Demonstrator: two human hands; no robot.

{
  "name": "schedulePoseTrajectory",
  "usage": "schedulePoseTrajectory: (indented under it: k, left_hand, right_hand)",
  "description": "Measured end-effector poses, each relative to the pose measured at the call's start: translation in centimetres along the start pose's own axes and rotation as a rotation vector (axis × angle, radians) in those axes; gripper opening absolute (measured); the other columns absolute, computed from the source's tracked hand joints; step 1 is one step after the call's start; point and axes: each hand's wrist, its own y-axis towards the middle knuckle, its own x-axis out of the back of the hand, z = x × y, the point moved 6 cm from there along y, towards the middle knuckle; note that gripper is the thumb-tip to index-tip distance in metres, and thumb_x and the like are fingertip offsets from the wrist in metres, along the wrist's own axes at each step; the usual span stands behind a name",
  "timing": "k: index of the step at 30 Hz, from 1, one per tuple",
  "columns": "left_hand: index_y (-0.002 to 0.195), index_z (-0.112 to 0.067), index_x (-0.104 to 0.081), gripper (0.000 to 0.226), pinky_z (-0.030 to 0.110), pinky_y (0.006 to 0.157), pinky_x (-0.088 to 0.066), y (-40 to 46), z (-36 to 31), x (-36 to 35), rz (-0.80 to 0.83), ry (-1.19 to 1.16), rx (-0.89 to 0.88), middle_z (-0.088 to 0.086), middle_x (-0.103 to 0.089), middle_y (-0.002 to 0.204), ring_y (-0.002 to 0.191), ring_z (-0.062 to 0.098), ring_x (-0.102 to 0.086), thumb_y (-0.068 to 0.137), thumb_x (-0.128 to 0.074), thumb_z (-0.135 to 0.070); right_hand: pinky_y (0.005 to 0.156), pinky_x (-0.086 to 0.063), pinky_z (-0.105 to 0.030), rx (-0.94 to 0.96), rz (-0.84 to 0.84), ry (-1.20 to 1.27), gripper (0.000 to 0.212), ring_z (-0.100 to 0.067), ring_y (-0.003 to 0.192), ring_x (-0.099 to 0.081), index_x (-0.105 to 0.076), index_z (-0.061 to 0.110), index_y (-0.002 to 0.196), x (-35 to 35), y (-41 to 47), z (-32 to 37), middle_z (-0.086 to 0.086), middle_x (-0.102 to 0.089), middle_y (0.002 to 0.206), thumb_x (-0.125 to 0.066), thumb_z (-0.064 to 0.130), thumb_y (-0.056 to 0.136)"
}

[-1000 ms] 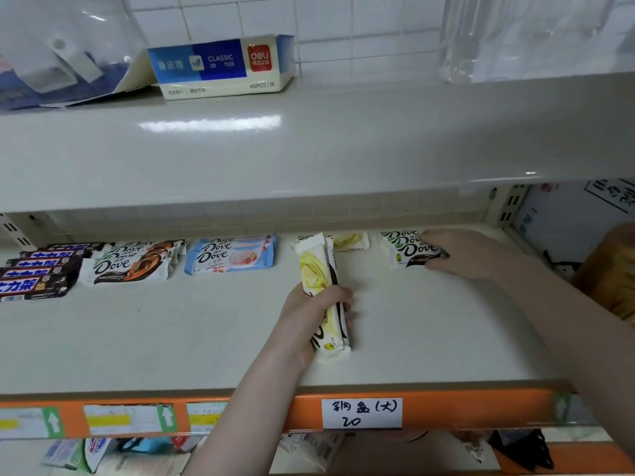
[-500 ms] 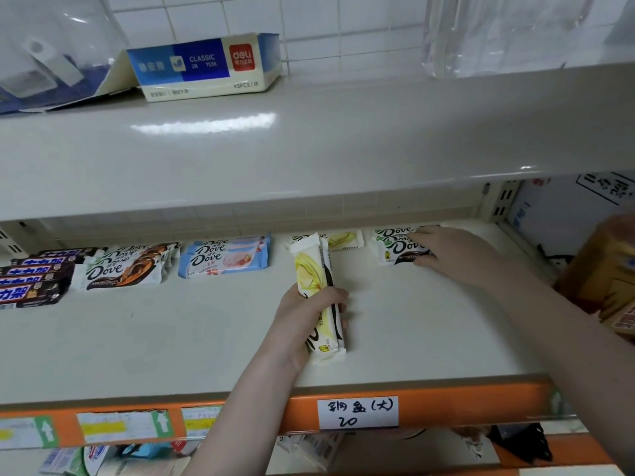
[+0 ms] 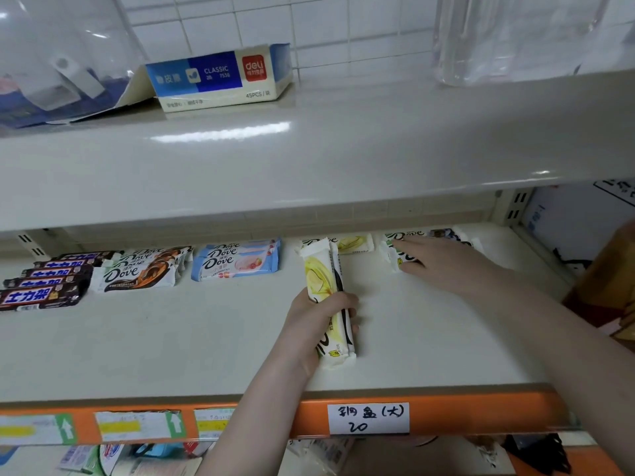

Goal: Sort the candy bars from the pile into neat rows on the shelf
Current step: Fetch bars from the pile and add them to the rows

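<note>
Shelf (image 3: 171, 345), cream surface with an orange front rail. A handwritten rail tag (image 3: 368, 418) carries Chinese characters and "20"; the printed tags with green arrows (image 3: 137, 426) to its left are not legible.

Back row, left to right: a stack of dark bars (image 3: 41, 286) with white-and-blue Chinese lettering; brown-and-white Dove bars (image 3: 141, 271); blue Dove bars (image 3: 237, 261) with a strawberry picture; one yellow Dove bar (image 3: 354, 242) lying flat; a green-and-white Dove stack (image 3: 398, 250) at the far right.

Left hand (image 3: 319, 317): fingers curled round a bundle of yellow Dove bars (image 3: 324, 280), gripped near its lower half, bundle standing on edge on the shelf, its length running front to back, just in front of the flat yellow bar.

Right hand (image 3: 436, 261): fingers extended and laid flat over the green-and-white stack, pressing on it. No curl round the wrapper is visible.

Upper shelf (image 3: 309, 159): a blue-and-white box (image 3: 220, 79) marked "deli", "CLASSIC", "45PCS". Clear plastic packaging (image 3: 62, 63) sits to its left.
</note>
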Motion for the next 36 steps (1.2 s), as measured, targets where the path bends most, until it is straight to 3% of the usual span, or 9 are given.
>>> schedulePoseTrajectory:
  k: [5,9,13,25,30,36]
  left_hand:
    - [0.082,-0.006,-0.057,0.013,0.022,0.044,-0.049,0.1,0.1,0.1,-0.016,-0.008,0.008,0.012,-0.060,0.064,0.045,0.019,-0.058,0.075,-0.067,0.000]
    - [0.082,-0.006,-0.057,0.014,0.023,0.045,-0.050,0.0,0.0,0.0,-0.021,-0.008,0.001,0.012,-0.060,0.066,0.046,0.018,-0.058,0.075,-0.067,0.000]
    - [0.081,-0.006,-0.057,0.013,0.025,0.048,-0.053,-0.1,-0.1,0.0,-0.016,-0.007,-0.009,0.010,-0.059,0.063,0.048,0.017,-0.059,0.075,-0.067,0.001]
    - [0.081,-0.007,-0.058,0.015,0.025,0.048,-0.052,0.1,-0.1,-0.1,-0.021,0.020,-0.005,0.010,-0.061,0.063,0.048,0.019,-0.059,0.074,-0.068,0.000]
    - [0.079,-0.006,-0.057,0.013,0.022,0.043,-0.047,-0.1,-0.2,-0.2,-0.027,0.010,0.007,0.012,-0.059,0.064,0.044,0.020,-0.056,0.075,-0.066,0.002]
    - [0.082,-0.006,-0.057,0.013,0.023,0.045,-0.049,-0.3,-0.2,-0.1,-0.018,0.000,0.017,0.013,-0.058,0.068,0.048,0.020,-0.057,0.075,-0.066,0.001]
  right_hand:
    - [0.091,-0.039,-0.030,-0.008,-0.015,0.014,0.044,-0.013,0.128,-0.040,-0.036,0.023,0.139,-0.4,-0.1,-0.5,0.010,-0.038,0.145,-0.041,0.029,0.096]
    - [0.090,-0.044,-0.040,-0.033,-0.004,0.094,0.036,-0.023,0.119,-0.050,-0.047,0.011,0.127,-0.7,-0.2,-1.1,-0.002,-0.051,0.134,-0.045,0.026,0.095]
    - [0.088,-0.045,-0.041,-0.034,-0.027,0.119,0.032,-0.025,0.114,-0.053,-0.051,0.009,0.121,-0.7,-0.5,-1.4,-0.005,-0.055,0.127,-0.047,0.025,0.094]
    - [0.098,-0.035,-0.035,0.058,-0.091,0.047,0.038,-0.025,0.124,-0.041,-0.049,0.015,0.130,-0.4,-1.0,-0.9,-0.006,-0.044,0.138,-0.049,0.025,0.093]
    - [0.092,-0.039,-0.034,0.053,-0.081,0.138,0.033,-0.022,0.118,-0.045,-0.055,0.020,0.124,-0.3,-0.5,-1.0,-0.001,-0.050,0.129,-0.053,0.023,0.091]
    - [0.085,-0.039,-0.034,-0.085,-0.141,0.225,0.036,-0.021,0.114,-0.046,-0.048,0.023,0.130,0.6,-0.8,-2.2,0.003,-0.053,0.125,-0.047,0.027,0.094]
